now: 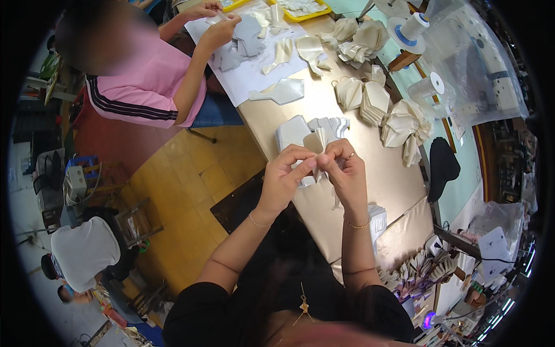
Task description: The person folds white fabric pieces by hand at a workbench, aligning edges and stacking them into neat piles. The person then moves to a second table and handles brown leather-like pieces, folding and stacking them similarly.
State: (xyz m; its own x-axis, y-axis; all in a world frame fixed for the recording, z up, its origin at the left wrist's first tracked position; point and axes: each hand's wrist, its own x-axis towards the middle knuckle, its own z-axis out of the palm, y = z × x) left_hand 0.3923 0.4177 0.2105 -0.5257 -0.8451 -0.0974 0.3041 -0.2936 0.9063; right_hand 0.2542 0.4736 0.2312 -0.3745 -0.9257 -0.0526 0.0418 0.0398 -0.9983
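Observation:
Over the table, my left hand (286, 176) and my right hand (348, 176) meet at the fingertips. Both pinch a small cream, satin-like cut piece (314, 140), which stands up folded between thumbs and forefingers. Its lower part is mostly hidden by my fingers. Just behind it lie a stack of pale grey-white cut pieces (290, 128) and another with wavy edges (335, 125). Beside my right forearm is a further pale stack (377, 222). Bundles of cream pieces (372, 103) lie beyond, toward the right.
A person in pink (144, 87) handles a pale piece at the table's left side, by white paper (234, 87) and yellow trays (312, 14). White thread cones (413, 28) and a black, sole-shaped item (443, 168) sit right. More bundled pieces (416, 274) lie near right.

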